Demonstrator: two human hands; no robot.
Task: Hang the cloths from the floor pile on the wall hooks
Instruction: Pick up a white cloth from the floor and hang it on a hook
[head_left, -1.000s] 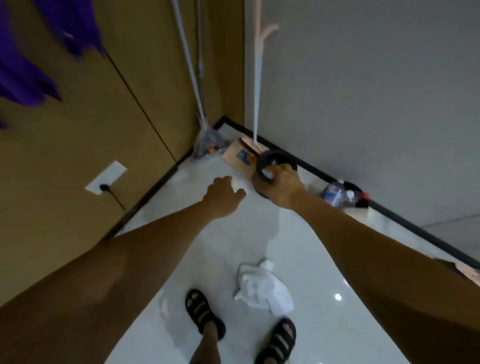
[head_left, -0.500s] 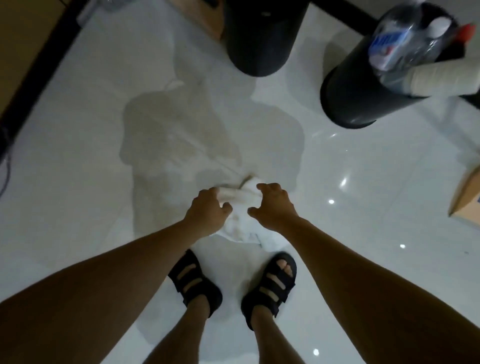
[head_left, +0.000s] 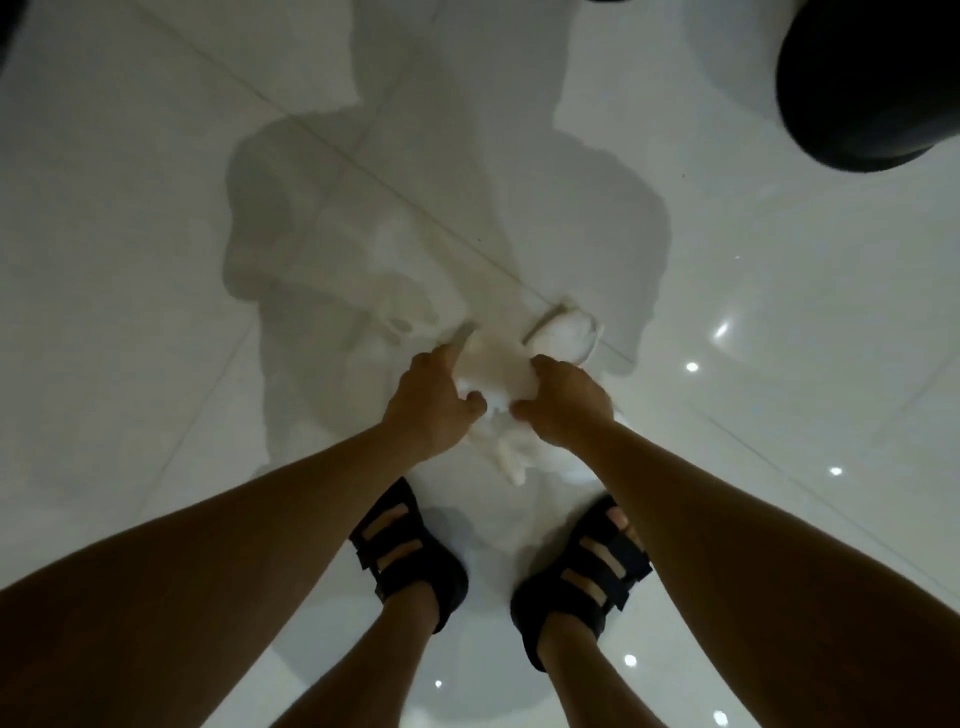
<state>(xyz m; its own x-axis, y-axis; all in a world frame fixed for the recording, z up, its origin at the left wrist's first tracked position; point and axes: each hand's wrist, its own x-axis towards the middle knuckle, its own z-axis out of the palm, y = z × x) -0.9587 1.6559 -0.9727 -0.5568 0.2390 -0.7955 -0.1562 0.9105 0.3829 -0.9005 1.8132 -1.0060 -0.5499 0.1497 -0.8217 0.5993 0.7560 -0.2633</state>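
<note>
Glossy white tiled floor (head_left: 130, 312) showed glare spots and the person's shadow. Left hand (head_left: 431, 410) had fingers curled, gripping a crumpled white cloth (head_left: 493, 374), which sat 12 o'clock of the black strapped sandals (head_left: 410, 561). Right hand (head_left: 563, 408) clamped its other side. Round black bin (head_left: 872, 83) stood at 2 o'clock.

A single head-worn, wide-angle view looks almost straight down at the glossy white floor (head_left: 156, 260). It sits close above the left hand (head_left: 431, 410) and right hand (head_left: 563, 410), which meet mid-frame on the white cloth (head_left: 493, 374), with the sandalled feet (head_left: 410, 561) below them. A dark round container (head_left: 872, 88), perhaps a bin, is cut off at the top right edge.
</note>
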